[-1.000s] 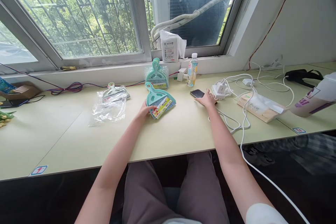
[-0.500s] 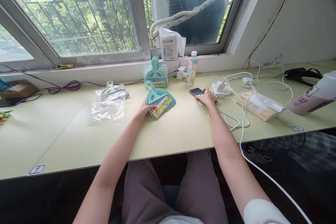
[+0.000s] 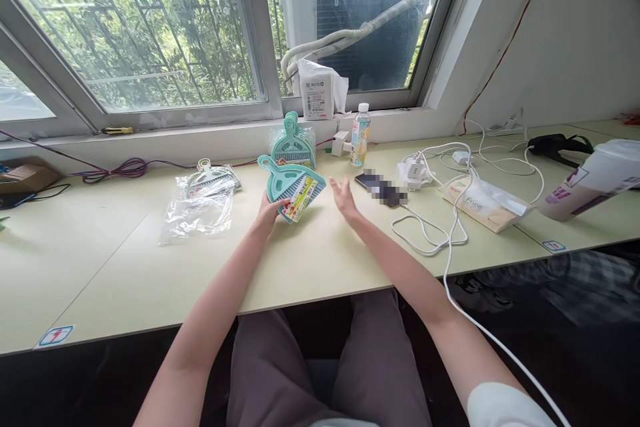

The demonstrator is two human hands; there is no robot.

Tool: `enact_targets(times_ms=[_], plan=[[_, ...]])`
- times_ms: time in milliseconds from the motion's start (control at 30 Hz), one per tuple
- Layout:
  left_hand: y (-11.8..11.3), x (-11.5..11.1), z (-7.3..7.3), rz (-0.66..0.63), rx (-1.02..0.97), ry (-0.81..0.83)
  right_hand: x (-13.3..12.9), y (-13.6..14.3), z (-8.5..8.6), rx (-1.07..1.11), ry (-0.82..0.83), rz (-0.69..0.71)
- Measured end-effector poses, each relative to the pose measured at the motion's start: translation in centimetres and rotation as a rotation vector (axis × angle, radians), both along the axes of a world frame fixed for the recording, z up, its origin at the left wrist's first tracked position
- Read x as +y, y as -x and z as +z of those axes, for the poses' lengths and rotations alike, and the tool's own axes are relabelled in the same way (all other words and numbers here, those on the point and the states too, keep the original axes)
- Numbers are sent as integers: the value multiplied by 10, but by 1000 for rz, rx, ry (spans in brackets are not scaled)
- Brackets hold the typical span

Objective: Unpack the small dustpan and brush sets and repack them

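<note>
1. Our left hand (image 3: pixel 267 209) has its grip pinching the near edge of the teal dustpan-and-brush set (image 3: pixel 293 188), thumb on top and the other fingers hidden beneath. The set is tilted up off the desk (image 3: pixel 320 260), handle pointing up and away to the left of the grip, so its labelled face turns toward us.

2. Our right hand (image 3: pixel 343 197) hangs just to the right of that grip, palm turned inward, fingers spread and holding nothing. It is near the set's right corner but apart from it.

3. Beyond the left grip, a bagged stack of the same teal sets (image 3: pixel 295 141) leans by the window ledge. To the grip's left lie a clear plastic bag (image 3: pixel 196 211) and another bagged set (image 3: pixel 213 175), well apart from the fingers.

4. Right of the open hand lie a phone (image 3: pixel 373 182), a bottle (image 3: pixel 359 136) farther back, and white charger cables (image 3: pixel 435 227) looping toward the desk's near edge.

5. We judge the freest room to be the bare desk between the grips and the near edge, and leftward below the bag. The right side is crowded, so a wide sweep there could snag the cables.
</note>
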State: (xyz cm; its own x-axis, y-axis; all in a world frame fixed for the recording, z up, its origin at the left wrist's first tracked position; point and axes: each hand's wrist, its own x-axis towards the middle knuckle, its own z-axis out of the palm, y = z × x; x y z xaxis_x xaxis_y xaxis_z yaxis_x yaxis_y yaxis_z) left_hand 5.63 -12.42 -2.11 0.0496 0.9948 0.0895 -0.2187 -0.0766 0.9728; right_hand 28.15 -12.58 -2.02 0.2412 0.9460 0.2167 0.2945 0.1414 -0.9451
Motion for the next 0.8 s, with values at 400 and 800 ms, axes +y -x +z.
enact_targets(times_ms=[400,800], plan=[[-13,-10,3,-50,0,-70,-21,31,-1,609,186,299],[-4,-8,3,-61,16,-38,-17,26,-5,612,248,502]])
